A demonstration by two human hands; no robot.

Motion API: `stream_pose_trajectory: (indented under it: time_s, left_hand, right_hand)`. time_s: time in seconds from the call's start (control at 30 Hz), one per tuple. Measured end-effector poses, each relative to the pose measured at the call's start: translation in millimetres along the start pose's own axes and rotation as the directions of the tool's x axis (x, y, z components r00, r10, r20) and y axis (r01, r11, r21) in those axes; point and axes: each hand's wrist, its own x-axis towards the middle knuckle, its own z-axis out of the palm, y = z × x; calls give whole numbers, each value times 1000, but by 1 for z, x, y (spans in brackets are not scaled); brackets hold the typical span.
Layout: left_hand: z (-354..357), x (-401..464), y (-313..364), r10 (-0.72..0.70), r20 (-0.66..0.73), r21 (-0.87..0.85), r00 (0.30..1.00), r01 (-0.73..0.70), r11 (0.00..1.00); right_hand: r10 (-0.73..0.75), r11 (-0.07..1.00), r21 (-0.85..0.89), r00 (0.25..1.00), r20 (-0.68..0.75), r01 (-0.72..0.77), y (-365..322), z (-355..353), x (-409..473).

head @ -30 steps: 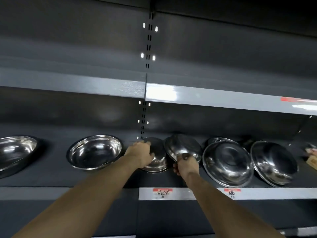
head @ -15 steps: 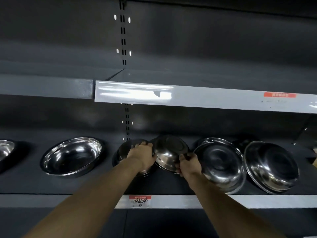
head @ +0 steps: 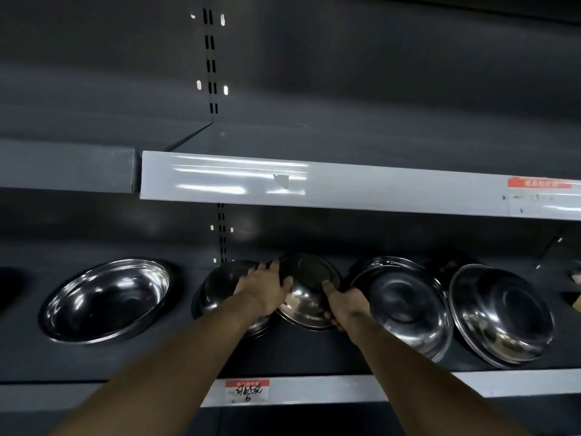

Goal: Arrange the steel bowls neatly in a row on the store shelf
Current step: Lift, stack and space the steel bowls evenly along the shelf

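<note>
both hands hold the tilted steel bowl (head: 306, 297) mid-shelf: left hand (head: 264, 287) wraps its left rim, right hand (head: 344, 306) pinches its right rim, probably to set it level between the propped bowls (head: 405, 303) and the flat bowl (head: 107, 298).

Two bare forearms reach forward and upward from the bottom edge. The left hand (head: 262, 289) is seen from the back, fingers curled over a tilted steel bowl (head: 306, 292). The right hand (head: 344, 305) grips the same bowl's opposite rim, thumb on top.
</note>
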Motion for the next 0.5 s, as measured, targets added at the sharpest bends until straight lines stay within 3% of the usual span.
stream_pose_trajectory:
  time_s: [0.23,0.5]
  left_hand:
    - [1,2,4,-104,-12,-218,995,99,971]
    - [-15,-6,-7,-125,-192,-288,973,66,955]
  right_hand:
    - [-30,996,85,999,23,28,2,4,-5]
    - [-110,964,256,988,110,79,0,13,-20]
